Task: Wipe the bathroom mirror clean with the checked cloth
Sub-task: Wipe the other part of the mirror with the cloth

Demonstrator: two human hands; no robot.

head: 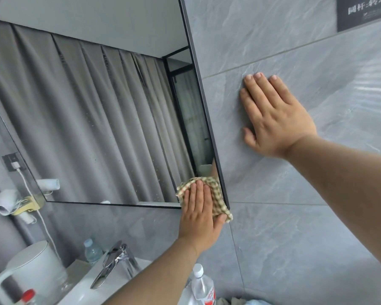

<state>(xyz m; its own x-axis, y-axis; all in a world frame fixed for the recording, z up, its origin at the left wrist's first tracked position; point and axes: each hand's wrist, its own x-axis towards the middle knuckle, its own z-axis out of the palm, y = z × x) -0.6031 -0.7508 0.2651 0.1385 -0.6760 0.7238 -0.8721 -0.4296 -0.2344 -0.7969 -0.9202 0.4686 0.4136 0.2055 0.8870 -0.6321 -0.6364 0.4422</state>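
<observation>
— When you counted, how many hands and cloths did you find?
— Two hands and one cloth. The left hand (198,214) lay flat on the checked cloth (217,194), fingers straight and side by side, pressing it to the glass. The right hand (277,119) was spread flat against the grey tiled wall (295,216), holding nothing, well apart from the left.
— Where was the cloth?
— It was at the lower right corner of the mirror (97,128). It overlapped the dark frame and hung a little below it.
— And the rest, by number?
— There were two clear water bottles. One stood behind the single chrome tap (112,263); call it the far bottle (92,252). The near bottle (201,285) had a white cap and a red label. I also counted one red-capped container (29,297), one white kettle (33,267) and one white plug (15,165) in a wall socket, with its cable hanging down.
— Was any writing readable?
— A dark sign (365,12) at the top right read "圆杆:转动" in white before the edge cut it off. The red label's characters were too small to read.
— How did the cloth and mirror look?
— The cloth was crumpled, in small cream and olive-brown checks. The mirror had a thin black frame, faint specks on the glass, and grey curtains reflected in it.
</observation>
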